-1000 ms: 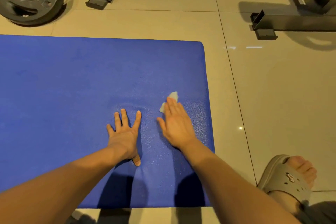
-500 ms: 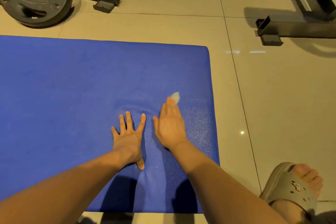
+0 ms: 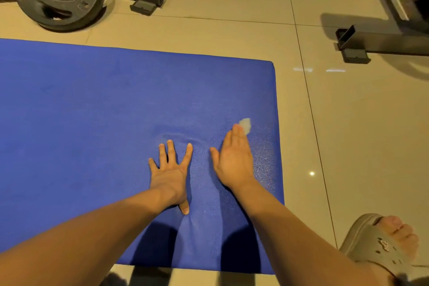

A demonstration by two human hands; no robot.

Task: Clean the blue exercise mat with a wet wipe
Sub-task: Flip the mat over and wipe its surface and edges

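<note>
Pins the blue exercise mat [image 3: 92, 123] with the left hand [image 3: 170, 174], flat, fingers spread and straight. Presses the wet wipe [image 3: 245, 125] under the right hand [image 3: 234, 160], fingers straight and together, a corner peeking out at 1 o'clock. Carries the wipe nearer the mat's 3 o'clock edge than half a second ago: short sideways strokes, seemingly. Leaves most of the mat, toward 9 o'clock, probably still unwiped.

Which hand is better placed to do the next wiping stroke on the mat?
The right hand: its straight fingers press the small pale wet wipe onto the blue rectangular exercise mat. The left hand lies flat beside it, fingers spread, with no wipe.
</note>
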